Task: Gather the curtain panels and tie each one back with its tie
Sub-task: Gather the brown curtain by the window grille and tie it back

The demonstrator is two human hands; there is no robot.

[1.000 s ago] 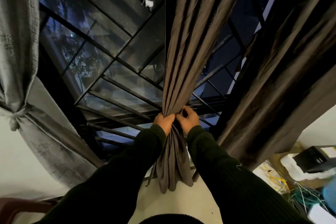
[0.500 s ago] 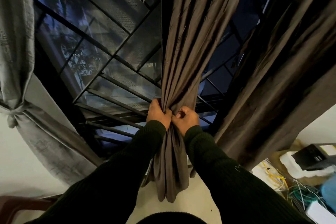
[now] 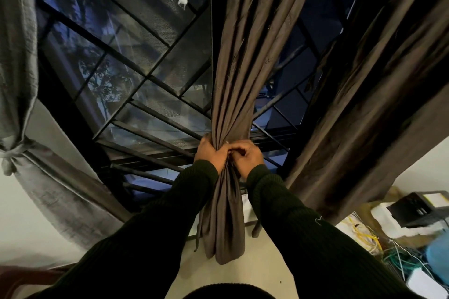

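Observation:
A brown curtain panel [image 3: 239, 60] hangs in the middle of the window, bunched into a narrow bundle. My left hand [image 3: 211, 153] grips the bundle from its left side. My right hand [image 3: 247, 153] is curled against the bundle's right side, pinching fabric or a thin strip at the same height; which one I cannot tell. A thin dark strip [image 3: 197, 238] dangles beside the bundle's lower end. A wider brown panel [image 3: 379, 94] hangs loose on the right. On the left a grey panel [image 3: 17, 60] is tied back with a knotted grey tie [image 3: 11, 153].
Behind the curtains is a window with a black metal grille [image 3: 150, 80] and mesh. A pale wall and ledge [image 3: 228, 274] lie below. At the lower right sit a black box [image 3: 420, 209] and tangled coloured wires [image 3: 379, 245]. A dark chair edge [image 3: 21, 277] shows at the lower left.
Both hands have moved up the middle brown panel and closed in tighter on the bundle. The left hand's fingers now wrap further round the fabric.

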